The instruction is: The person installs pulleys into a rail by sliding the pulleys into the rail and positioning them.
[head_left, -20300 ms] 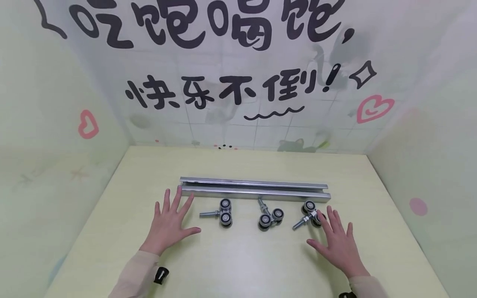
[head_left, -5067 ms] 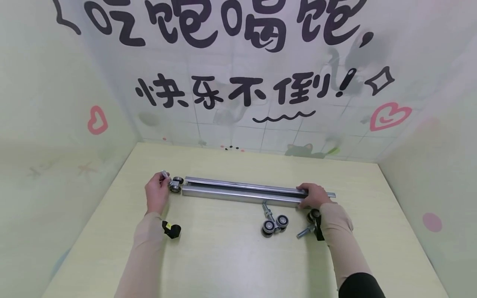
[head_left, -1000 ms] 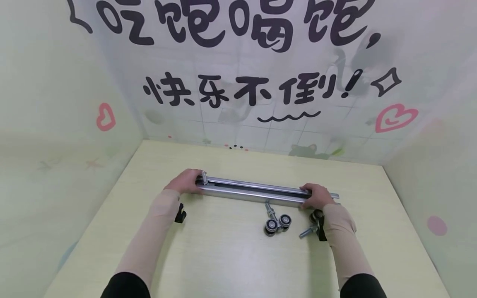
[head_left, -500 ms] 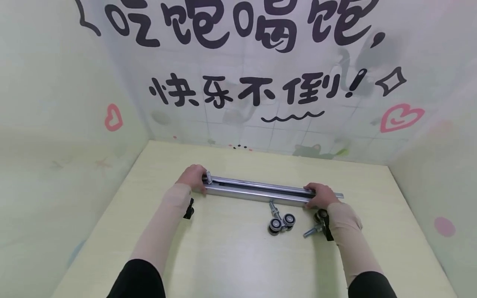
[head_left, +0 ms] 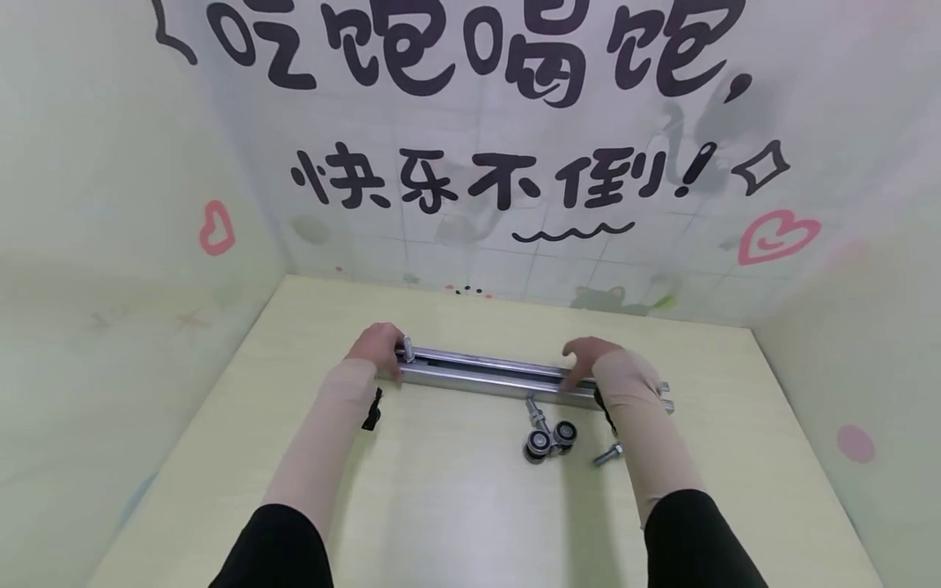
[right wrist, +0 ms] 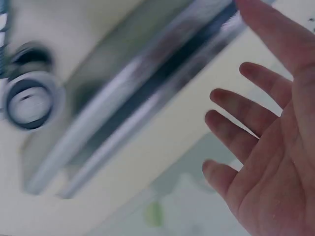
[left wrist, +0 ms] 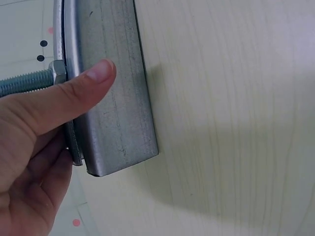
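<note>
A grey metal channel rail (head_left: 485,380) lies across the table, slot upward. My left hand (head_left: 376,349) grips its left end; in the left wrist view the thumb (left wrist: 91,86) presses the side wall and the other fingers curl behind. A threaded bolt (left wrist: 29,81) with a nut sticks out of the slot beside that thumb; the part below it is hidden inside the rail. My right hand (head_left: 588,359) hovers over the rail's right half, fingers spread and holding nothing. In the right wrist view the rail (right wrist: 123,93) runs past the fingertips, blurred.
A roller trolley (head_left: 550,441) with black-and-silver wheels and a bolt lies in front of the rail. Another trolley's bolt (head_left: 607,455) shows beside the right sleeve (head_left: 647,425), which hides its wheels. Printed walls (head_left: 470,269) close the table (head_left: 456,506) at the back and sides.
One trolley went from the table into my left hand, then into the rail's left end, its bolt upright. My right hand has just let go of the rail's right end and moved left.
</note>
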Tool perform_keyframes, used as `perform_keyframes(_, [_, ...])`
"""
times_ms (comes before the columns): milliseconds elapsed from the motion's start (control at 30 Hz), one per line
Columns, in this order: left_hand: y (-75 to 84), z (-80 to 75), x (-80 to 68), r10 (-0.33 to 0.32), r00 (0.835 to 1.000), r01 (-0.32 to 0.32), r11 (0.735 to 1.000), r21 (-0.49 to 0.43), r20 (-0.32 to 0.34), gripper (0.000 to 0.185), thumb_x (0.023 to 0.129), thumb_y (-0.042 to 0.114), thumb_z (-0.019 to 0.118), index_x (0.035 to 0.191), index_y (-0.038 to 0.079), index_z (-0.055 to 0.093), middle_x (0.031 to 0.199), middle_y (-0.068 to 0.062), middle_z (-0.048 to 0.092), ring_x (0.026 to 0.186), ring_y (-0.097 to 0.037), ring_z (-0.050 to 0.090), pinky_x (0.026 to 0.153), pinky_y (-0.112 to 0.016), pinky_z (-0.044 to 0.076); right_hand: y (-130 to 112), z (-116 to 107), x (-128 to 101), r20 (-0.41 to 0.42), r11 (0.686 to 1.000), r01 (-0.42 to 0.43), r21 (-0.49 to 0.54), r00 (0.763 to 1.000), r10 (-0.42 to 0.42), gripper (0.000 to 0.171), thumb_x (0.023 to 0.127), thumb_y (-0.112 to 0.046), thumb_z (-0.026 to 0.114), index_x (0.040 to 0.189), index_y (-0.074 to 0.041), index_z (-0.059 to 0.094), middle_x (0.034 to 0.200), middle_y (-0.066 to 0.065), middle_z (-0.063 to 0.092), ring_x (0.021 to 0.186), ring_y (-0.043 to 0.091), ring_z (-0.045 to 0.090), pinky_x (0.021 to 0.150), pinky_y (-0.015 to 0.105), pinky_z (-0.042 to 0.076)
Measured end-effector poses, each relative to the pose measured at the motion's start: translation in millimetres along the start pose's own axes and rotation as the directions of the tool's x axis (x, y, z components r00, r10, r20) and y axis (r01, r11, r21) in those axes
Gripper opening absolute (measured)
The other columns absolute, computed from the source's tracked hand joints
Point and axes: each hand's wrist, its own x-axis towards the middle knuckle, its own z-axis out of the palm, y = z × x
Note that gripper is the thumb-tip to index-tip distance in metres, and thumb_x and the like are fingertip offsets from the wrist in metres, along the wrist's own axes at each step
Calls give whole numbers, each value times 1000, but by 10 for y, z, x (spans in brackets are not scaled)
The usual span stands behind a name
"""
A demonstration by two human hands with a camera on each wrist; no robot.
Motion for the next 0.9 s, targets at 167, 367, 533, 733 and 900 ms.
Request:
perform_keyframes(167, [20,-6,19,-26,1000,26,1000,-4,10,38,49,2,86,82,7,69,88,-6,67,81,-21,56,83,-39,48,-573,-171,216,-21,986,137,-95,990,-139,52,82,-28,65,125,-4,51,131,15,48,118,31,46,99,42,38])
perform_keyframes(367, [35,-12,33,-28,1000,28,1000,-10,6,38,48,1,85,82,6,69,82,-5,66,77,-20,57,81,-37,49,-1073,-156,776,-71,908,359,-216,922,-381,43,85,-35,62,117,-7,59,118,6,59,105,20,56,92,30,44])
perform_keyframes(533, [48,-35,49,-15,1000,15,1000,13,4,38,46,2,86,79,7,69,78,-2,66,75,-19,57,78,-35,49,-1512,-137,825,-118,871,450,-198,871,-477,38,86,-25,62,120,-7,58,121,3,59,109,18,55,93,26,43])
perform_keyframes(733, [32,-23,45,21,1000,-21,999,43,-7,39,43,4,88,76,6,69,74,-2,65,70,-17,55,70,-32,49,-1922,-65,600,-157,868,460,-185,859,-488,35,87,-11,57,122,-11,58,122,3,58,112,17,53,96,27,42])
perform_keyframes(900, [-2,-4,29,29,999,-27,998,59,-31,43,41,7,89,78,6,68,77,-4,63,71,-19,56,70,-33,50,-2032,26,609,-209,826,515,-228,803,-558,26,87,-5,57,109,-14,66,102,3,66,90,14,60,81,24,48])
